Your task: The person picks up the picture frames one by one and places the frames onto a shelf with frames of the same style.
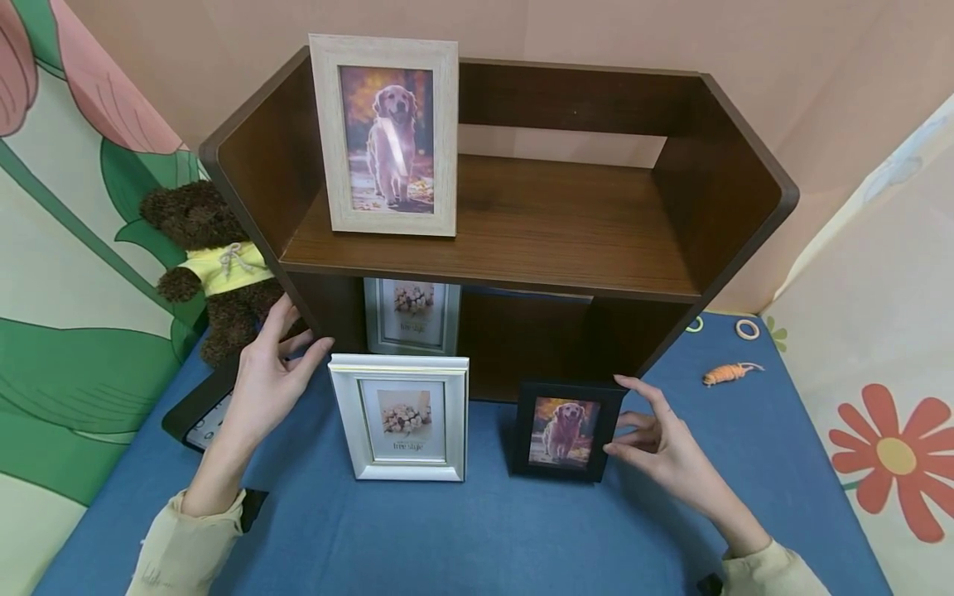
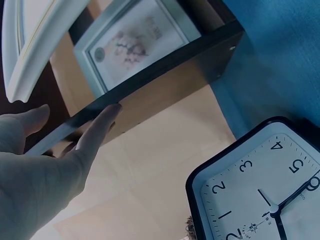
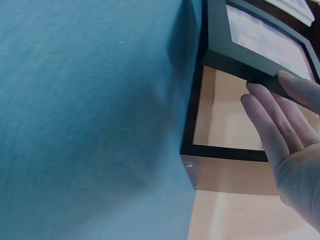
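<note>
My left hand is at the shelf's left side panel, its thumb in front of the edge and its fingers along the outer face. The dark brown two-tier shelf stands on the blue table. With thumb and fingers my right hand pinches the right side of a small black picture frame showing a dog, which leans back slightly before the shelf. A silver-white picture frame with a flower print stands left of it. Higher up, a cream picture frame with a dog photo stands on the upper tier.
Another frame with flowers stands in the lower tier. Beside the shelf's left side are a brown teddy bear and a black-rimmed clock. An orange toy and a ring lie on the blue cloth at right.
</note>
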Available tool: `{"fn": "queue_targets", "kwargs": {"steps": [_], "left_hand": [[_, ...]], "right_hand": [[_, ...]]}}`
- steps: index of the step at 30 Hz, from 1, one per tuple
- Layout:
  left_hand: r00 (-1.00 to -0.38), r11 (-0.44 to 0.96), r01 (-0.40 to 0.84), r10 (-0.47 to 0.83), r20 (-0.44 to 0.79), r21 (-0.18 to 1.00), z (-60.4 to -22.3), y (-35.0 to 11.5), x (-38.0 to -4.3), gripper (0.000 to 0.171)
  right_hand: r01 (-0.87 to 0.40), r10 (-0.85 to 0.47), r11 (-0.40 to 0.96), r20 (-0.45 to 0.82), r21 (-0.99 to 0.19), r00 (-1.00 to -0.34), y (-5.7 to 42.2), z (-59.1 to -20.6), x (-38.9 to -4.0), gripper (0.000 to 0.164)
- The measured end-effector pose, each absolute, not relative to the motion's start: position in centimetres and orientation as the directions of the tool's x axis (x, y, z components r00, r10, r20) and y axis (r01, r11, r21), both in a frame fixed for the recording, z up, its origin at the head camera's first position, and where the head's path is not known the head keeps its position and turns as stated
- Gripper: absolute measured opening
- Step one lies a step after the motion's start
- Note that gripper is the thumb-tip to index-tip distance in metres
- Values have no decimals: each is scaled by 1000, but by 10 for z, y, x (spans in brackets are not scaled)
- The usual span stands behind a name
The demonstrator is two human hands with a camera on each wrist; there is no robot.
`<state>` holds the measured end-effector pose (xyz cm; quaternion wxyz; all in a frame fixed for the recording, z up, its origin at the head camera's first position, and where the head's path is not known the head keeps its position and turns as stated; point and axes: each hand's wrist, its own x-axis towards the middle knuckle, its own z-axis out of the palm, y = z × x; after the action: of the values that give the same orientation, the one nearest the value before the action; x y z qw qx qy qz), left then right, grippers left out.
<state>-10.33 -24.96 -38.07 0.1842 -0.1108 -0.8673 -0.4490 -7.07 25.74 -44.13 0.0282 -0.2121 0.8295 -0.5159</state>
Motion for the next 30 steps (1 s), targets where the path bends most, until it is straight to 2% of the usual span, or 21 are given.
{"fn": "queue_targets", "kwargs": {"steps": [17, 25, 30], "left_hand": [[-922, 584, 334, 41, 384, 740, -381, -250, -103, 88], [-929, 578, 325, 45, 368, 749, -381, -250, -103, 89], [-912, 573, 360, 50, 407, 736, -382, -250, -103, 83]], "right_hand": [[-324, -410, 342, 171, -882, -896, 257, -414, -70, 96], [-349, -385, 378, 198, -857, -902, 254, -404, -68, 98], [-356, -359, 414, 209, -838, -910, 252, -395, -67, 99]]}}
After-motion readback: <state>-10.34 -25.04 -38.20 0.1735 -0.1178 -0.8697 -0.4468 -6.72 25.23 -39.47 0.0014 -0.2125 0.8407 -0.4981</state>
